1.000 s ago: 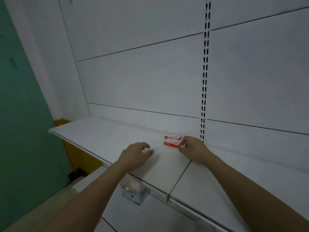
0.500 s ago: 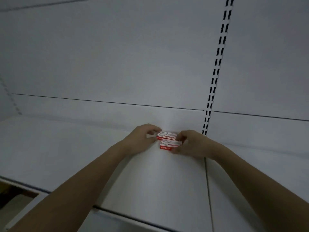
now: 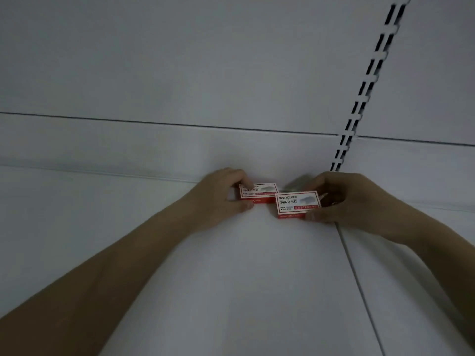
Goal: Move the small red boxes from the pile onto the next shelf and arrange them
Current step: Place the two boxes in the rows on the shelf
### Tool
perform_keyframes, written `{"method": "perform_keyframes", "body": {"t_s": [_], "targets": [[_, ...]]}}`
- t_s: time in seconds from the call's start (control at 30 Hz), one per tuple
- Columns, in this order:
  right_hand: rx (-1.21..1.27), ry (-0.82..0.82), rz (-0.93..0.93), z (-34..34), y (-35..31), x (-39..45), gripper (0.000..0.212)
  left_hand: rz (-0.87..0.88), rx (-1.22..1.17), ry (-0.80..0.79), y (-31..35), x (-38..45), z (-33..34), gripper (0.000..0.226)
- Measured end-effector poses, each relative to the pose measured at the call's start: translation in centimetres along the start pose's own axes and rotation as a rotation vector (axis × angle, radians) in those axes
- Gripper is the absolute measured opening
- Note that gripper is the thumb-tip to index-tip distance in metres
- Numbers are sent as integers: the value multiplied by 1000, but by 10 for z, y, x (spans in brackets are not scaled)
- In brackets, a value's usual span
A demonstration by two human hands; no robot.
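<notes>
Hands meet at the centre of the head view, each on its own small red box, and that is all I get from this one camera. My left hand [image 3: 218,199] comes in from the lower left and pinches the left box [image 3: 258,193] by its left end, fingers over the far edge and thumb on the near edge. My right hand [image 3: 344,199] reaches in from the lower right and grips the right box [image 3: 298,203] at its right end, thumb [image 3: 314,216] pressed under the near corner. Both boxes show white labels with red borders, and the right one sits a touch nearer to me and overlaps the left box's right corner. I cannot tell whether either box is resting flat on the white shelf [image 3: 231,291] or raised off it. A seam in the shelf surface runs down to the lower right, just beside my right wrist. Behind, the white back panel [image 3: 180,73] fills the upper frame, with a slotted upright [image 3: 370,70] slanting down from the upper right toward my right hand.
</notes>
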State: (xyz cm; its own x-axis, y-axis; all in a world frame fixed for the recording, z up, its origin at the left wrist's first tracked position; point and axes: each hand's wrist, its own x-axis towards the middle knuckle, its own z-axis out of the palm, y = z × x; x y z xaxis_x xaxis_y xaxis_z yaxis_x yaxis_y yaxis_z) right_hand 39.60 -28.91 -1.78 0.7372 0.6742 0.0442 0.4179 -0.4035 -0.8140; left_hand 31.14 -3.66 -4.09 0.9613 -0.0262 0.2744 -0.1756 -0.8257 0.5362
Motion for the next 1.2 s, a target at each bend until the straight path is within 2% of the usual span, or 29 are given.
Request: {"method": "perform_keyframes", "body": {"t_s": [0.1, 0.3, 0.37, 0.53, 0.8, 0.97, 1.2], "targets": [[109, 16, -13, -4, 3, -1, 34, -4, -34, 28, 1, 2, 2, 34], [186, 31, -39, -6, 8, -2, 39, -4, -227, 85, 4, 3, -1, 57], [187, 82, -56, -5, 6, -1, 41, 17, -209, 100, 6, 2, -3, 56], [221, 206, -83, -1, -4, -2, 42, -76, -486, 69, 11, -2, -5, 52], [213, 446, -132, 4, -23, -6, 38, -78, -639, 122, 12, 0, -19, 49], [220, 485, -103, 6, -35, -10, 44, -73, -757, 107, 19, -3, -22, 49], [201, 565, -13, -13, -48, -57, 38, -58, -901, 108, 49, -10, -32, 43]]}}
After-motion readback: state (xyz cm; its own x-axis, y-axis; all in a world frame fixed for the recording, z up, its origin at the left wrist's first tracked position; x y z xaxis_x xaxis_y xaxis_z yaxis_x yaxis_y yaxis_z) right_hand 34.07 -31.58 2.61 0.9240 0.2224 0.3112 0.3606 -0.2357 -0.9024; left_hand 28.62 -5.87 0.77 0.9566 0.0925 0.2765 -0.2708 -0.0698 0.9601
